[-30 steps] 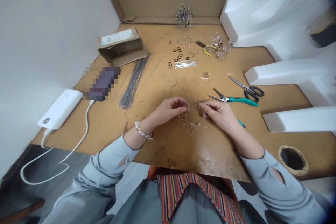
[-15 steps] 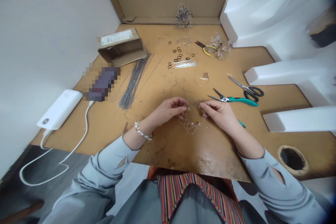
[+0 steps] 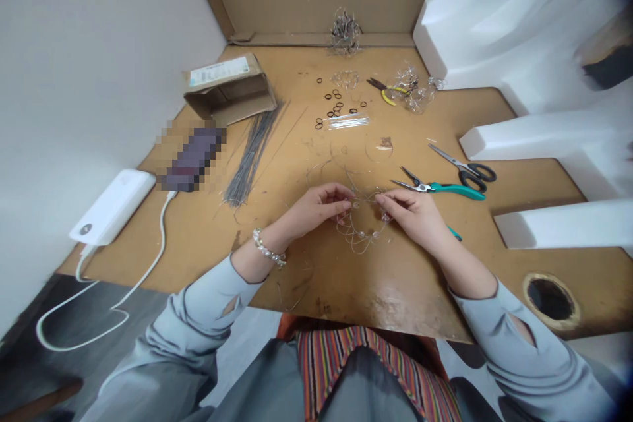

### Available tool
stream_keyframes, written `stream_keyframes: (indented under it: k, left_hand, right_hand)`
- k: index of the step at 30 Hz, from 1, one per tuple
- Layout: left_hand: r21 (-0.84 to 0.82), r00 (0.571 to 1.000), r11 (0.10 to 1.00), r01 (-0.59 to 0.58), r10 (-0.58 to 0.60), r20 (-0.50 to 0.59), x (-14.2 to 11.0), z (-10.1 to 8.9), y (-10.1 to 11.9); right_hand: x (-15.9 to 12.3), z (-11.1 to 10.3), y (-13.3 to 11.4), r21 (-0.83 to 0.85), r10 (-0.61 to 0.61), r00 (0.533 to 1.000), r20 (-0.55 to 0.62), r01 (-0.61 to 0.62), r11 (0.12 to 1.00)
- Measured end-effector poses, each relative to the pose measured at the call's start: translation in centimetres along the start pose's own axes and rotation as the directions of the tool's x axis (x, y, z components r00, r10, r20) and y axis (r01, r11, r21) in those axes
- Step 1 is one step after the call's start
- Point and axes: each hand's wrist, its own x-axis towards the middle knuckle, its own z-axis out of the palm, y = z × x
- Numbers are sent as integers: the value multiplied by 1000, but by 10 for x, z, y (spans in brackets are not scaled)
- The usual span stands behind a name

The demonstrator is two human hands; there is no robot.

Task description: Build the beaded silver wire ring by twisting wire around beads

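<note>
Between my hands hangs a beaded wire ring (image 3: 362, 235), thin silvery wire bent into loops with several clear beads along it. My left hand (image 3: 330, 203) pinches its upper left side between thumb and fingertips. On the upper right, my right hand (image 3: 401, 206) grips the same ring in a pinch. Fine wire ends cross the gap between the two sets of fingertips; their exact path is too thin to follow. Right beside my right hand lie teal-handled pliers (image 3: 457, 191), jaws apart, and beyond them black-handled scissors (image 3: 465, 167).
A bundle of grey wires (image 3: 254, 151) lies left, near an open cardboard box (image 3: 230, 89). Farther back are small black rings (image 3: 337, 109), silvery rods (image 3: 349, 121), yellow-handled pliers (image 3: 388, 91) and tangled wire pieces (image 3: 418, 92). A power bank (image 3: 113, 206) and white moulded blocks (image 3: 564, 224) flank the table.
</note>
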Motion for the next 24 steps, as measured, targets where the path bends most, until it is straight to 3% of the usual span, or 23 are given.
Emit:
stream_keyframes:
  k: [14, 20, 24]
  left_hand:
    - [5, 1000, 1000, 5, -5, 3, -1, 1, 4]
    - [23, 1000, 1000, 2, -2, 4, -2, 1, 6]
    - [22, 1000, 1000, 8, -8, -5, -2, 2, 6]
  right_hand:
    - [0, -1, -1, 35, 38, 999, 15, -39, 999]
    - [3, -6, -4, 160, 96, 984, 153, -121, 980]
    - [5, -7, -4, 211, 116, 976, 183, -154, 965]
